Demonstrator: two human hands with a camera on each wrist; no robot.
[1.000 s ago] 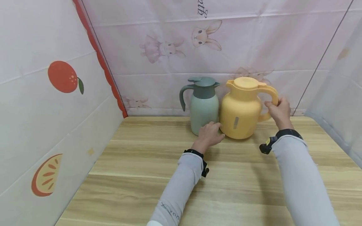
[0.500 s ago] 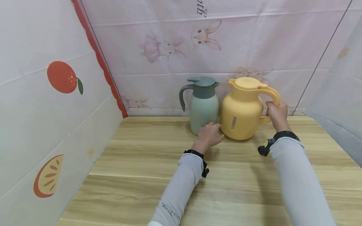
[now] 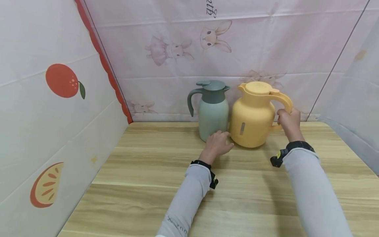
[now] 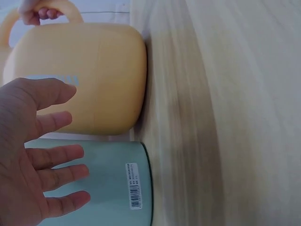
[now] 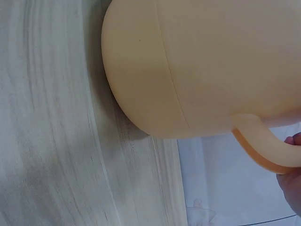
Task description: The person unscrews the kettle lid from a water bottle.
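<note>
A yellow thermos jug (image 3: pixel 252 118) stands upright at the back of the table, its handle to the right. My right hand (image 3: pixel 290 123) grips that handle (image 5: pixel 265 143). Just left of it stands a green thermos jug (image 3: pixel 213 113) with a dark green lid and its handle to the left. In front of the green jug's base is my left hand (image 3: pixel 217 144), fingers spread and relaxed, holding nothing. The left wrist view has those fingers (image 4: pixel 61 179) over the green jug's side, near a barcode label (image 4: pixel 133 186); whether they touch it I cannot tell.
The wood-grain table (image 3: pixel 142 184) meets a pink rabbit-print backdrop (image 3: pixel 165 98) right behind the jugs. A white sheet with fruit prints (image 3: pixel 63 80) walls the left side. Another pale sheet (image 3: pixel 355 108) closes the right.
The yellow jug has turned slightly, its grey mark shifting left, and its base sits a little nearer. My right hand moved with the handle, slightly lower. My left hand drew back a little.
</note>
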